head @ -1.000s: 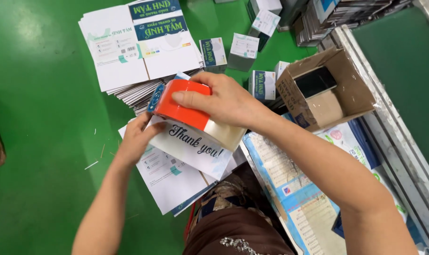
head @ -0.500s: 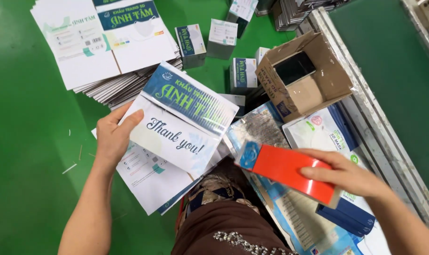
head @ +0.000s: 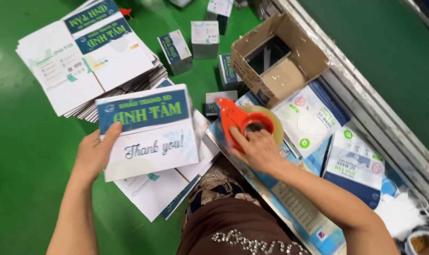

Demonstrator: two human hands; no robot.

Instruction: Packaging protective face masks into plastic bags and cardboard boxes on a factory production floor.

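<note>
Nearest the camera, the person's lap and patterned clothing occupy the bottom centre, with both forearms reaching forward from it.

Left hand (head: 95,153): fingers together, thumb over the front face, clamped on the left edge of an assembled white and blue carton (head: 148,130). The carton lies to the right of these fingers, its long axis running left to right, printed face up. Beneath it rest loose flat sheets (head: 153,193).

Right hand (head: 257,148): fingers curled and closed on the red tape dispenser (head: 245,123), which sits just beyond the fingertips, its tape roll (head: 273,123) on the far right side. The dispenser rests on a flat printed panel (head: 299,212) and stands apart from the carton, to its right. The right hand is the nearer of the two to the dispenser; the carton's right edge faces it across a short gap.

Right of the right fingers: bagged white masks (head: 311,118) and a blue and white pack (head: 353,172).

Beyond both hands: an open brown cardboard box (head: 290,61), several small upright cartons (head: 205,40), and a fanned stack of flat carton blanks (head: 87,61) on the green floor (head: 21,156). A metal rail (head: 379,118) runs along the far right.
</note>
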